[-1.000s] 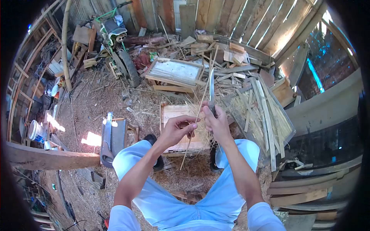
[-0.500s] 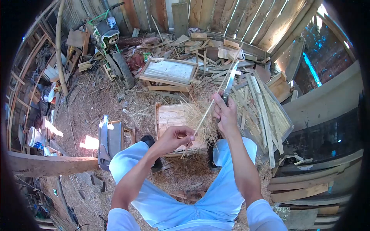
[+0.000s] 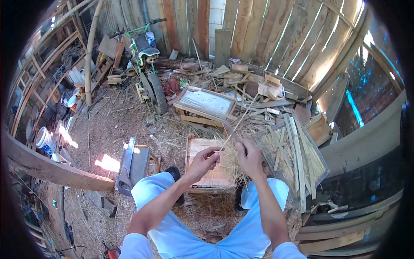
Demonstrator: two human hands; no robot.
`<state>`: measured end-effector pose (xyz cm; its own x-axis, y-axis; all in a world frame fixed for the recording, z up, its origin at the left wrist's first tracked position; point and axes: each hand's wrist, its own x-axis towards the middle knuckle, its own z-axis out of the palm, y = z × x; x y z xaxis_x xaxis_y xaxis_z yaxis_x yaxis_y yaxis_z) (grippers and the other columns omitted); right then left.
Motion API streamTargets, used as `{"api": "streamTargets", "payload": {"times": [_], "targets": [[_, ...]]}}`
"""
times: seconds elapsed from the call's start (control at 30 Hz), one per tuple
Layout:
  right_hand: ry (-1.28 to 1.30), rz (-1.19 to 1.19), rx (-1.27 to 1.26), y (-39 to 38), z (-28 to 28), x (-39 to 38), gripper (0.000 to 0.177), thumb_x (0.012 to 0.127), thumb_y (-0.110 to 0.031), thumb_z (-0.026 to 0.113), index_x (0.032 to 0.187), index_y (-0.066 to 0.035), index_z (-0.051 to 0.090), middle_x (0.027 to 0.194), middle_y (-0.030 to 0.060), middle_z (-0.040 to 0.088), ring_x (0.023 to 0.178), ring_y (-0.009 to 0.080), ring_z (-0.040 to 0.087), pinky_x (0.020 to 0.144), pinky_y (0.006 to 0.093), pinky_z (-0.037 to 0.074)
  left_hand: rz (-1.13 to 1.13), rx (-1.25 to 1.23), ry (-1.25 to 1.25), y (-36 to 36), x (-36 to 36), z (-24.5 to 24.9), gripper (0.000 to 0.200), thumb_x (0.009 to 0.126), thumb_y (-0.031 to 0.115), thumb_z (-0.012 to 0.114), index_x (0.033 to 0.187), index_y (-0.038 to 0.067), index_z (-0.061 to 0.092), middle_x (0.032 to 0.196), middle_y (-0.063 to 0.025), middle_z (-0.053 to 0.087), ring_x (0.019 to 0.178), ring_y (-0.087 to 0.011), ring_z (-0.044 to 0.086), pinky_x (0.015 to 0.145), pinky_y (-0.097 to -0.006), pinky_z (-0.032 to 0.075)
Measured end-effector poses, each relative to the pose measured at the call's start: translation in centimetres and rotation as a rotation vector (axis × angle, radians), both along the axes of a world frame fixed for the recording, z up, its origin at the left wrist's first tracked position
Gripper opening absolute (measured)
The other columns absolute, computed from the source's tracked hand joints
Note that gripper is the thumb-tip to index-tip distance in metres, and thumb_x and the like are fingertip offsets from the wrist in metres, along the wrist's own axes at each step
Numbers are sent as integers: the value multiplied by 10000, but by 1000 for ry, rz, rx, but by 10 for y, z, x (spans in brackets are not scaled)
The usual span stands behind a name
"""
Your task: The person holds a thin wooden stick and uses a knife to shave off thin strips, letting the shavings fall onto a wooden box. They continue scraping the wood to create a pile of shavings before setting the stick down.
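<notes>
Pale strip (image 3: 245,115), slender, dry-looking, slightly uneven along its length; held above the low wooden box (image 3: 207,175), slanting up and away from the person toward the scrap heap (image 3: 263,88). Lower part pinched between thumb and fingers of the left hand (image 3: 206,163). Right hand (image 3: 250,159) closed round the dark handle of a knife (image 3: 232,131); blade angled forward and leftward, its outline blurred, close to the strip. Whether edge and strip touch, cannot tell. Box planked, flat, light-toned, set between the feet; fine curly shavings (image 3: 234,170) tangled over its right side. Both forearms reach forward from the knees, converging; left wrist turned inward, fingers curled, right knuckles uppermost. By the left knee, a handsaw (image 3: 126,168), metal blade, rests on a dark-topped stool (image 3: 139,164). Ground littered with chips.
</notes>
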<state>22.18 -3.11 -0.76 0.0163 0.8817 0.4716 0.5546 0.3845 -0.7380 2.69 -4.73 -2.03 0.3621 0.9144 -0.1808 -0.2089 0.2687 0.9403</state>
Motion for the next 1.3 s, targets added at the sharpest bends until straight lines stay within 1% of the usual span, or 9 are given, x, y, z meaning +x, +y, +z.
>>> {"api": "streamTargets", "payload": {"times": [0.07, 0.17, 0.37, 0.63, 0.87, 0.97, 1.03, 1.13, 1.3], "targets": [[-127, 99, -18, -10, 3, -12, 248, 899, -248, 578, 940, -9, 627, 716, 176, 601, 626, 293, 614, 560, 377, 457, 22, 1, -88, 5, -1, -3, 262, 956, 157, 512, 1175, 28, 575, 772, 13, 533, 622, -35, 406, 520, -173, 334], [-221, 116, -115, -18, 7, -23, 209, 873, -227, 609, 906, -24, 642, 686, 175, 597, 599, 340, 595, 536, 387, 450, 76, -16, -69, 7, -1, -6, 279, 951, 147, 518, 1187, 6, 565, 778, 9, 539, 605, -28, 397, 516, -173, 324], [-157, 44, -1, -10, 9, -26, 194, 860, -224, 627, 808, -40, 653, 646, 160, 586, 562, 325, 589, 512, 394, 440, 115, 21, -30, 2, -3, -1, 272, 947, 136, 526, 1176, 1, 580, 753, 16, 531, 570, -21, 373, 482, -172, 290], [-216, -4, -20, 6, 6, -10, 221, 865, -291, 618, 812, -81, 664, 658, 143, 616, 575, 336, 605, 494, 398, 449, 61, 0, -17, 5, -5, 4, 248, 955, 140, 512, 1166, 58, 611, 703, 48, 473, 535, -19, 324, 449, -174, 242], [-248, -56, 56, 12, -2, 2, 235, 876, -310, 588, 856, -101, 695, 692, 158, 633, 627, 336, 626, 548, 412, 470, 38, -16, 52, 1, -9, 11, 251, 958, 132, 503, 1161, 19, 599, 697, 54, 440, 563, -27, 311, 484, -177, 240], [-67, -329, 43, 35, 6, 46, 248, 875, -305, 586, 889, -86, 702, 706, 172, 634, 646, 333, 628, 572, 408, 470, -8, 14, 188, -12, -24, 8, 241, 950, 118, 507, 1143, 19, 612, 697, 57, 447, 568, -25, 326, 489, -169, 249], [-120, -417, -202, 32, 21, 64, 264, 876, -304, 588, 927, -70, 700, 733, 181, 640, 655, 329, 629, 582, 407, 467, -33, -82, 192, -19, -39, 1, 240, 941, 114, 518, 1138, 23, 621, 695, 57, 449, 572, -22, 337, 494, -167, 261], [-172, -386, 32, 30, 6, 67, 267, 881, -300, 584, 909, -60, 699, 721, 189, 636, 649, 336, 626, 583, 409, 466, -30, -15, 191, -3, -42, 6, 232, 943, 109, 513, 1124, 22, 628, 696, 55, 450, 572, -20, 336, 491, -173, 263], [-77, -127, -129, 9, 6, 23, 259, 880, -300, 589, 921, -66, 694, 719, 191, 634, 649, 349, 621, 576, 407, 466, 12, -27, 82, 5, -33, 4, 243, 945, 124, 518, 1149, 23, 600, 701, 35, 482, 553, -22, 335, 480, -172, 258]]}}
